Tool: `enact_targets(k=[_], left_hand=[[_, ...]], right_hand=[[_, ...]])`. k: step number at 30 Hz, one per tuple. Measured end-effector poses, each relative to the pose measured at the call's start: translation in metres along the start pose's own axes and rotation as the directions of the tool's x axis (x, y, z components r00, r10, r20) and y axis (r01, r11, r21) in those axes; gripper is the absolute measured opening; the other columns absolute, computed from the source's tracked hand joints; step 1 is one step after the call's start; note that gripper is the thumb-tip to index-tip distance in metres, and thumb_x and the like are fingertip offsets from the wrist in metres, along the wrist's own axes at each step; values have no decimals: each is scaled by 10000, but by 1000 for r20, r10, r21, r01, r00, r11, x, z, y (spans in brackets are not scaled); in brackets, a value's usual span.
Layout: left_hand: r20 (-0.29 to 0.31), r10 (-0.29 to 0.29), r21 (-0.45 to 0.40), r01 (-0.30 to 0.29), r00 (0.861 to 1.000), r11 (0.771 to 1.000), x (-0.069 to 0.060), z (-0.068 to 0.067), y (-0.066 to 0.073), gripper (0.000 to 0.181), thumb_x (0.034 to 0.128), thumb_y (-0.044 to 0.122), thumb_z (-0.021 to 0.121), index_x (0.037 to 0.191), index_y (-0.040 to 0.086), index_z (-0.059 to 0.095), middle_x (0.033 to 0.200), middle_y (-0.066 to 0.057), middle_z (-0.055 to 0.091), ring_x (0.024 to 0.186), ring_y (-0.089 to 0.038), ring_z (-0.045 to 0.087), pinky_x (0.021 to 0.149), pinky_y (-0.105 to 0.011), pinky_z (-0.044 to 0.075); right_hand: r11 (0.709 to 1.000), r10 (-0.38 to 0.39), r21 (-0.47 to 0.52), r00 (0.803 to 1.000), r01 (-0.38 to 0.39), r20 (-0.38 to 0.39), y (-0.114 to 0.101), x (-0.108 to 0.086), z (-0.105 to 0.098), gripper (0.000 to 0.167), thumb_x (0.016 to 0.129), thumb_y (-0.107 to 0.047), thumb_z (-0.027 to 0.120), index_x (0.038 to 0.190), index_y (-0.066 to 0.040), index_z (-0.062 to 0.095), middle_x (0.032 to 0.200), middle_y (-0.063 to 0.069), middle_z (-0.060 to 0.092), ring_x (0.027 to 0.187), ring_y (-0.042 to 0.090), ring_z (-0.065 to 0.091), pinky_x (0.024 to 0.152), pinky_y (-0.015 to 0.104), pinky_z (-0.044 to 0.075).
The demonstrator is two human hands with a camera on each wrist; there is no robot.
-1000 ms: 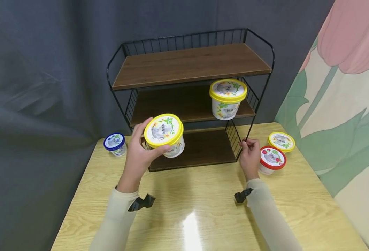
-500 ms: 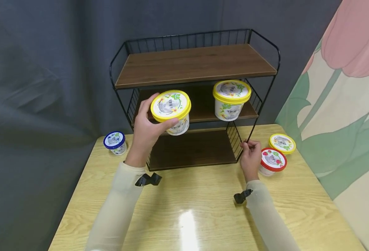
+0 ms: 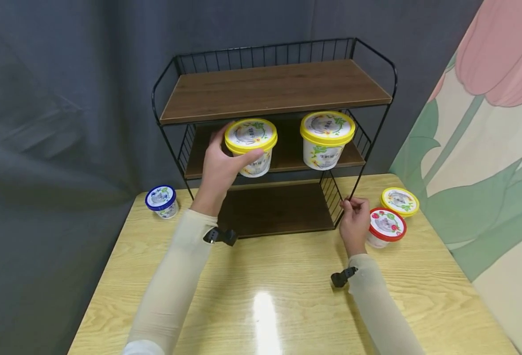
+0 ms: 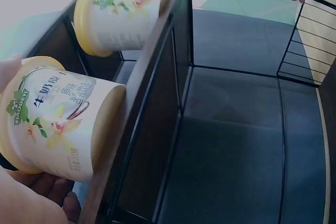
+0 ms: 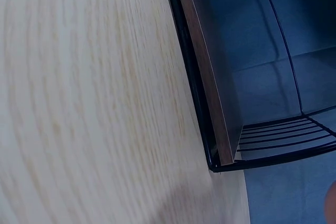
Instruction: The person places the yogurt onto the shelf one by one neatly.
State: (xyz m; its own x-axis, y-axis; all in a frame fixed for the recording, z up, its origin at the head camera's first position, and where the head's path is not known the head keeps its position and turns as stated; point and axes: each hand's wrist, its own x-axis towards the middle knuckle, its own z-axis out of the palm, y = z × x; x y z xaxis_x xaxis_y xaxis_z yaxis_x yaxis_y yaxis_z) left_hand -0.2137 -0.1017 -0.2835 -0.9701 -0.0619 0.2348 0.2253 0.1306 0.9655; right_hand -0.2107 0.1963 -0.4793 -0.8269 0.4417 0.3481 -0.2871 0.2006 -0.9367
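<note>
Fingers and thumb of the left hand (image 3: 220, 170) are bent round a yellow-lidded tub (image 3: 252, 138), spread about as wide as the tub. XIAODEYI and flowers are printed on its side. I have it nearly upright at the front edge of the middle shelf (image 3: 287, 157), but I can't tell if its bottom rests on the wood or hangs just over it. To do this bit well, I think I should hold the tub flat, squeeze its sides softly, and not bump the lid on the top shelf (image 3: 274, 93) above the fingers.

Right of those fingers, with a gap between, a second tub (image 3: 324, 155) with a yellow lid stands on the same shelf. Below them is the bottom shelf (image 3: 271, 212).

Farther right and lower, the right hand (image 3: 354, 224) pinches a thin black bar (image 3: 357, 181) of the rack, its fingers close together. I think a firm pinch there helps stop wobbles. Just right of that hand is a red-lidded tub (image 3: 387, 224), with another yellow tub (image 3: 400, 201) behind it on the wooden table (image 3: 305, 286). Left of the left fingers, and lower, stands a blue-lidded tub (image 3: 161, 201).
</note>
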Motion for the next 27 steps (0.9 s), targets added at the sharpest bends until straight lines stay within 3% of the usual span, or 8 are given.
enact_targets(k=[4,10,13,17,21,24,27], left_hand=[[3,-28,19,28,1000,999,9,5,-2,899,712,390,891,1468,274,418,1399,23,450,1250,-165,483,1050,-373,475],[23,-29,26,29,999,999,15,16,-3,913,711,420,885,1475,252,415,1383,25,451,1242,-156,496,1050,-353,477],[18,-27,31,26,999,999,16,20,-3,913,704,428,887,1469,250,422,1374,31,457,1234,-149,495,1054,-347,474],[14,-26,26,25,1000,999,20,24,-5,917,702,438,885,1472,253,423,1398,25,462,1250,-152,482,1087,-350,443],[17,-42,14,42,999,999,21,23,-9,916,707,406,886,1478,250,416,1415,10,475,1255,-158,487,1087,-347,446],[5,-44,-1,44,999,999,20,19,-12,905,704,367,892,1470,246,424,1404,-3,486,1237,-169,505,1064,-360,466],[5,-35,-15,36,999,999,22,19,-12,908,700,367,896,1468,245,427,1405,-7,483,1236,-176,507,1065,-369,465]], right_hand=[[1000,4,-5,1000,-4,-18,3,1,-2,139,992,1,538,1106,75,506,990,-22,590,895,5,629,844,90,503],[997,12,79,997,-6,-70,34,8,-4,89,986,12,539,1068,-19,525,978,-50,576,883,34,625,843,104,512],[996,-9,89,996,17,-86,40,9,-4,118,989,-9,546,1038,-114,526,977,-43,576,879,47,626,843,110,516],[991,-55,117,994,67,-99,42,11,-3,156,988,4,538,1039,-143,524,973,-54,569,879,67,619,853,126,516],[993,-46,104,996,53,-70,32,7,-2,158,986,45,514,1048,-100,525,976,-59,562,883,58,616,852,105,506],[996,-34,86,999,36,-24,20,2,0,80,992,32,508,1070,13,507,987,-33,560,900,77,621,864,107,506],[995,-60,79,998,61,-17,10,1,2,109,996,17,511,1083,78,489,1001,5,562,909,98,624,874,109,504]])
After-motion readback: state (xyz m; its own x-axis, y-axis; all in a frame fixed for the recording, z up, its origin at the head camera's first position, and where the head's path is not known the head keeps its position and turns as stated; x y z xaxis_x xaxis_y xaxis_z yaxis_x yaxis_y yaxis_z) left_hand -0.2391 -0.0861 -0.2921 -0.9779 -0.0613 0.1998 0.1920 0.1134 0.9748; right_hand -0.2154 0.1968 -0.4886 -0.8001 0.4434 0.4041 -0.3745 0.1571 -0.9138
